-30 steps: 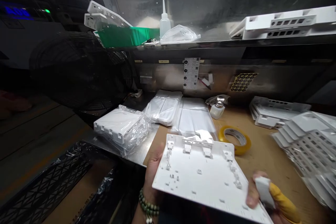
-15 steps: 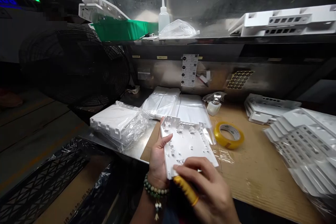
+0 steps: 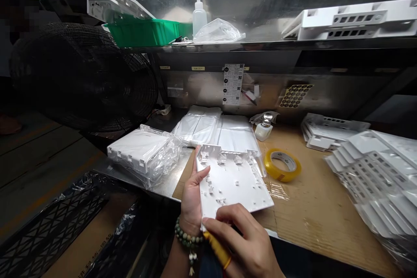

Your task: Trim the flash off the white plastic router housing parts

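A white plastic housing panel (image 3: 233, 180), with small clips and posts moulded on its face, is tilted up toward me. My left hand (image 3: 192, 197) grips its left edge, thumb on the face and fingers behind. At the lower left corner, my right hand (image 3: 243, 236) is closed on a tool with a ridged yellow handle (image 3: 217, 249). Its working end is hidden by the fingers and the panel corner, so its kind does not show. A beaded bracelet (image 3: 187, 236) circles my left wrist.
Bagged white panels (image 3: 140, 150) lie at left, with clear plastic bags (image 3: 203, 124) behind. Yellow tape (image 3: 282, 165), a pump bottle (image 3: 263, 128) and stacked panels (image 3: 381, 186) sit to the right. A shelf (image 3: 260, 45) spans above; a fan (image 3: 87, 82) stands left.
My right hand and the yellow-handled tool have moved left and slightly down to the panel's lower left corner. The panel has turned slightly, and the whole view has shifted a little.
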Demonstrator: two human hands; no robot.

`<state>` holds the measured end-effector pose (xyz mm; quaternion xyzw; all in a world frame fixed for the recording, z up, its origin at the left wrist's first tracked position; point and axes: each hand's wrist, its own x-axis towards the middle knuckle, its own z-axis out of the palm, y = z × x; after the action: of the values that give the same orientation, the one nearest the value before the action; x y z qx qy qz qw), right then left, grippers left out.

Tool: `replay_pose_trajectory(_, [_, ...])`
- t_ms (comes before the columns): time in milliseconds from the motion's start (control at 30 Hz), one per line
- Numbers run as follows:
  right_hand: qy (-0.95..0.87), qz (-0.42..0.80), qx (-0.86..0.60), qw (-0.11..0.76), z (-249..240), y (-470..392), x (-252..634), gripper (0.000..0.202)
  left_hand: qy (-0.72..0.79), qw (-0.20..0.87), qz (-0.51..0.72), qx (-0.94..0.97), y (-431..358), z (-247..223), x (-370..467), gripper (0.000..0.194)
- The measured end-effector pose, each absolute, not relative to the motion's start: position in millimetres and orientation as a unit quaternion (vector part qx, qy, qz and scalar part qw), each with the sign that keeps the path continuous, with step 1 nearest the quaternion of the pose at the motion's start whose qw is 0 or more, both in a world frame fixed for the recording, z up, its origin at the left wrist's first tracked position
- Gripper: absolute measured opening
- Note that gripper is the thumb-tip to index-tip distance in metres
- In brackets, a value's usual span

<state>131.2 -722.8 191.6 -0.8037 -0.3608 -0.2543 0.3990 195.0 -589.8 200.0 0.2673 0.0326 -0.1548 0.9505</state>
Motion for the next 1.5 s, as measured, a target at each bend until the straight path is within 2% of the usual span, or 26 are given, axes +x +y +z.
replay_pose_trajectory(133, [-0.307,-0.247,-0.83,0.395,186.0,-759.2,135.4,0.026,0.008,0.942,-0.208,0.265,-572.2,202.9,197.6,0.069])
replay_pose_trajectory(333, [-0.101,-0.343,-0.856,0.372,176.4,-840.2,133.0,0.031,0.014,0.932,-0.21,0.296,-525.2,188.9,194.8,0.064])
replay_pose_trajectory(567, [-0.149,-0.317,-0.869,0.35,161.2,-823.8,128.3,0.022,0.115,0.917,-0.113,0.365,-513.4,178.0,185.5,0.052])
replay_pose_trajectory(800, [-0.172,-0.315,-0.868,0.344,157.0,-827.5,126.7,0.022,0.127,0.895,-0.094,0.417,-502.0,172.5,181.6,0.056])
replay_pose_trajectory(933, [-0.155,-0.329,-0.863,0.35,163.5,-830.3,125.9,0.022,0.074,0.905,-0.143,0.394,-488.0,161.0,182.4,0.054])
replay_pose_trajectory(1033, [-0.216,-0.332,-0.843,0.364,169.0,-826.5,122.5,0.027,-0.036,0.932,-0.223,0.283,-480.6,144.3,184.1,0.05])
replay_pose_trajectory(1167, [-0.254,-0.303,-0.851,0.346,164.1,-827.3,126.0,0.026,-0.132,0.93,-0.317,0.132,-477.9,129.9,182.9,0.064])
replay_pose_trajectory(1233, [-0.217,-0.312,-0.851,0.363,163.0,-830.6,131.5,0.027,-0.12,0.935,-0.313,0.112,-479.4,128.8,180.4,0.058])
replay_pose_trajectory(1333, [-0.166,-0.349,-0.83,0.403,171.1,-830.8,141.1,0.029,-0.087,0.956,-0.245,0.136,-480.3,129.3,176.5,0.048])
replay_pose_trajectory(1500, [-0.136,-0.397,-0.803,0.423,184.8,-821.1,160.3,0.035,-0.045,0.939,-0.253,0.226,-474.9,129.6,173.8,0.066])
